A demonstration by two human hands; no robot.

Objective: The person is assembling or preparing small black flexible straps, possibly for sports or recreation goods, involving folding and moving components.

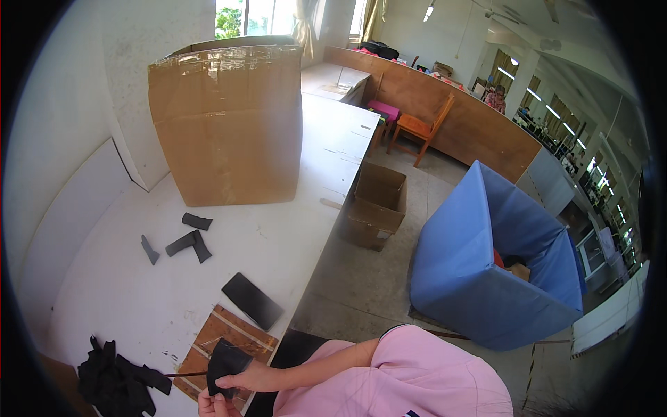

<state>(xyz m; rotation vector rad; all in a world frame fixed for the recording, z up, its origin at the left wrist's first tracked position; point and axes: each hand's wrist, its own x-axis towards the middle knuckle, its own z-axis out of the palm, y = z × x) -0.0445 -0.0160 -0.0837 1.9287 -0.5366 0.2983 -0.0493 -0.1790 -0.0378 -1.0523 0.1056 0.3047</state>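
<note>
White table [125, 306] along the wall, large workroom behind, window [262, 17] at the back. Landmark: brown board [240, 332] with pale strips, flat at the table's near end.

Black piece [228, 358], the one being handled, is over the board. Right hand [253, 376] has it pinched, thumb on top. Left hand [217, 406] sits at its lower end by the board's near edge, fingers bent; picture cuts that hand off, can't tell if it grips. Thin dark strip [186, 375] crosses the board's left edge toward the piece.

Black rectangular piece [251, 301] lies right at the board's far edge; can't tell if touching. Small dark pieces [197, 222] are scattered farther beyond the board, two of them meeting or overlapping. Crumpled black cloth [114, 379] is left of the board.

Tall carton [229, 132] stands on the table well beyond the board. Floor, right of and beyond the board: smaller open carton [375, 222], then blue fabric bin [451, 250] farther right, contents partly hidden. Orange chair [417, 126] and wooden partition [479, 132] are farther back from the board.
</note>
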